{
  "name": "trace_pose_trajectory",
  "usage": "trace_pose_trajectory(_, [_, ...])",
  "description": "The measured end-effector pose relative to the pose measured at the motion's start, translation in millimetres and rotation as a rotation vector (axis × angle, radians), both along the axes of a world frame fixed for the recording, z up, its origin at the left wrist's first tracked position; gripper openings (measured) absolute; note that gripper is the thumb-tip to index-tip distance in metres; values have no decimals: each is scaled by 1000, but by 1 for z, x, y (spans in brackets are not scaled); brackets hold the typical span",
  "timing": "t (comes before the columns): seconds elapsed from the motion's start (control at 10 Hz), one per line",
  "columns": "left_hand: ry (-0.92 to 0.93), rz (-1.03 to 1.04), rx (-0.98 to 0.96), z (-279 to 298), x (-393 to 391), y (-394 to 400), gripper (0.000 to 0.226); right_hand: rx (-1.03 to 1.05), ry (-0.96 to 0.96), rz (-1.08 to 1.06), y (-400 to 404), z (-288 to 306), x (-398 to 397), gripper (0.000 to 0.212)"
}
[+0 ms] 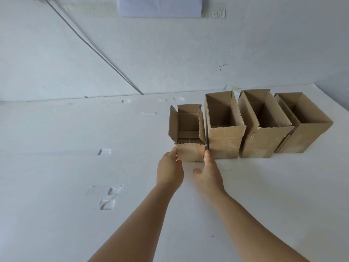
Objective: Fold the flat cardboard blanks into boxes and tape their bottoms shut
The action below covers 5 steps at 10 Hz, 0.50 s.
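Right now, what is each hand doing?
Left hand: grips the small box at its left side.
Right hand: fingers straight against the box's right side, thumb free.

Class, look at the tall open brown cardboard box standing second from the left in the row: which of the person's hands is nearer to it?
Right. The right hand sits beside the tall open brown cardboard box, at its lower left corner; the left hand is across the small brown cardboard box.
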State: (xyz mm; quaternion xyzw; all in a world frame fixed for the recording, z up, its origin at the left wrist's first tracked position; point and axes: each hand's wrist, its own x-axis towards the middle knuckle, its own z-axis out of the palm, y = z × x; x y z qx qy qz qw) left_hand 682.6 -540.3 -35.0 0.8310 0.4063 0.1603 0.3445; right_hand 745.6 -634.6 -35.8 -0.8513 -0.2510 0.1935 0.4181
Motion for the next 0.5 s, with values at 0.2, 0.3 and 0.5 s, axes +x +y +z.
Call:
trace_pose_trajectory(0.2, [123,-84,-3,7,-9,-3,55,9,-7,10,-1,2,-3,66])
trace_pose_trajectory(0.3, [209,-136,34,16,-18,-8,60,4,-21,51,-9,6,-8,62])
trace_pose_trajectory(0.5, [341,-239,252,40,-47,-24,57,-167,-193,140,-36,25,-16,59])
